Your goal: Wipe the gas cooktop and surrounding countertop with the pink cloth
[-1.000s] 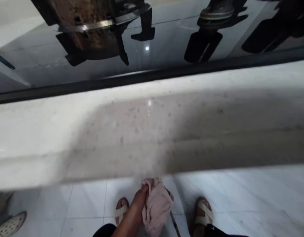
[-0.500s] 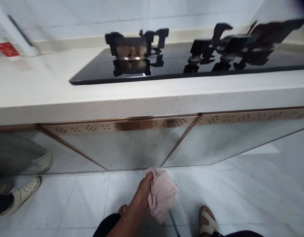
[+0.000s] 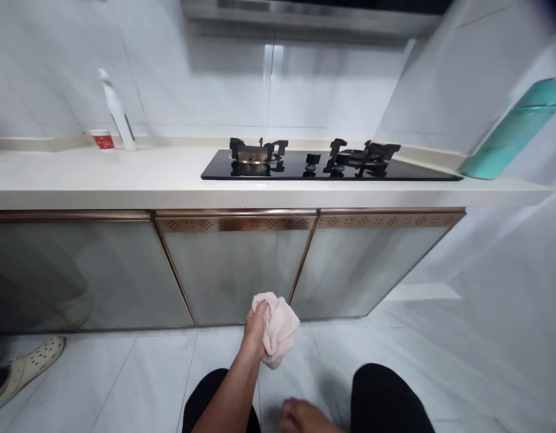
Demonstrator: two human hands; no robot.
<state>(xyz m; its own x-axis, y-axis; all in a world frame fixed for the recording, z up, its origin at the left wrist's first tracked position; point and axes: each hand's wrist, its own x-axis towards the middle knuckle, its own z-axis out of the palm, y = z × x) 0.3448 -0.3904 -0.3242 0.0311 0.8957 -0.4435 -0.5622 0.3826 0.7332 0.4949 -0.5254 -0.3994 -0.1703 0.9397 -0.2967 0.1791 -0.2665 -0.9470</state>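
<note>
My left hand (image 3: 255, 328) is closed on a crumpled pale pink cloth (image 3: 280, 331), held out in front of the glass cabinet doors. The thumb lies on top of the cloth, and its folds hang to the right of the hand. From the bottom edge my right hand (image 3: 300, 415) comes in low between my knees, blurred and partly cut off, so its grip cannot be made out. Just beyond the cloth is a frosted cabinet door (image 3: 235, 264) with a perforated copper-coloured strip along its top.
A black gas hob (image 3: 296, 171) sits on the white countertop (image 3: 169, 171). A white bottle (image 3: 120, 117) and a red-and-white cup (image 3: 103, 140) stand at left, a teal container (image 3: 508, 138) at right. Overhead is a range hood (image 3: 305, 21). Another person's clog (image 3: 34, 364) is at lower left.
The view has tilted up and back, bringing in the hood and the teal container. My left hand still grips the cloth, and my right hand has come into view at the bottom.
</note>
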